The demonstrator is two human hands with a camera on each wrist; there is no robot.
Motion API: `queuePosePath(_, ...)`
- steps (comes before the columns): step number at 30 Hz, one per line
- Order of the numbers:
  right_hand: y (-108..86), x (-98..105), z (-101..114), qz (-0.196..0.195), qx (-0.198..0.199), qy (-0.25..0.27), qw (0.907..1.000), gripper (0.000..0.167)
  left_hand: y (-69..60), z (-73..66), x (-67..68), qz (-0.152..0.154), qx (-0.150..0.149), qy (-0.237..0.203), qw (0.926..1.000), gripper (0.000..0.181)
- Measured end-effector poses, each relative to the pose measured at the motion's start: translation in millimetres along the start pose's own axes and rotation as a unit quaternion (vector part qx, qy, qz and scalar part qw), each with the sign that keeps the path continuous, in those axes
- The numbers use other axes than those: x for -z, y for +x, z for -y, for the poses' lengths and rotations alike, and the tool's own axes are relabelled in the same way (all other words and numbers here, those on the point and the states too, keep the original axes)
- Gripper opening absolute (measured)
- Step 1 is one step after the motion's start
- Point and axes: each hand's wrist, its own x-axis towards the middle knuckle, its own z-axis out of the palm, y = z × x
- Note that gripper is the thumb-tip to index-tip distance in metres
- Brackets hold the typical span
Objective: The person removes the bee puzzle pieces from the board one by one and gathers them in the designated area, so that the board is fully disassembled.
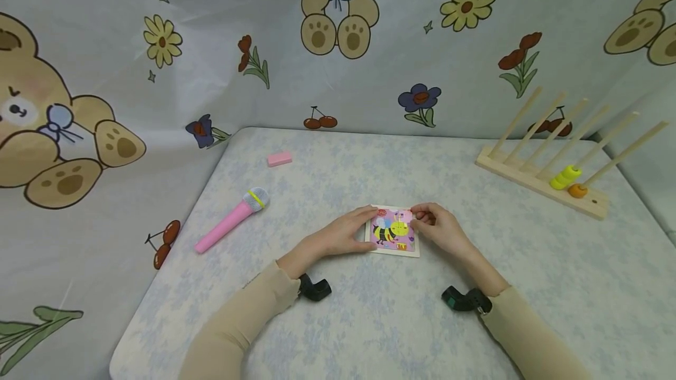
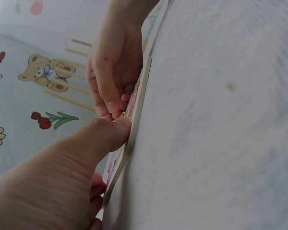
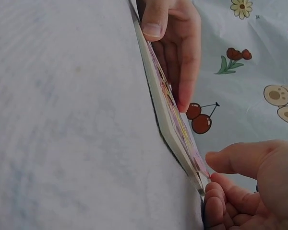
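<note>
A small square jigsaw puzzle (image 1: 391, 231) with a yellow-and-black bee on pink lies on the table in a pale wooden tray. My left hand (image 1: 344, 232) holds its left side, the thumb at the near edge and the fingers towards the far edge. In the left wrist view, that thumb (image 2: 119, 125) presses on the puzzle's near edge. At the upper right side is my right hand (image 1: 439, 228). The right wrist view shows its bent fingers (image 3: 215, 201) touching the tray's corner, with the thumb (image 3: 230, 159) a little apart from them. No loose piece shows between them.
A pink toy microphone (image 1: 232, 221) lies to the left. Behind it is a small pink block (image 1: 279, 159). At the back right stands a wooden peg rack (image 1: 541, 183) with yellow and orange beads near its right end. A printed cloth hangs behind the table.
</note>
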Motion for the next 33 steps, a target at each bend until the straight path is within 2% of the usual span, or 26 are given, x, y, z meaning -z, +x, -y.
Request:
queuePosePath(14,2.5,-1.0,-2.2,-0.008,-0.002,0.007,0.9999,0.026,1.5,-0.2,0.9,-0.006,-0.012,0.010,0.9999,0.078)
queuePosePath(22,1.4,-2.1,-0.9,-0.008,0.005,0.022,0.9997,0.032,2.0,1.8,-1.6,0.000,-0.007,0.006,1.0000,0.079)
queuePosePath(33,0.6,-1.9,0.1,-0.001,0.034,-0.004,0.9994,0.039,0.9,2.0,-1.2,-0.005,-0.004,0.002,1.0000,0.078)
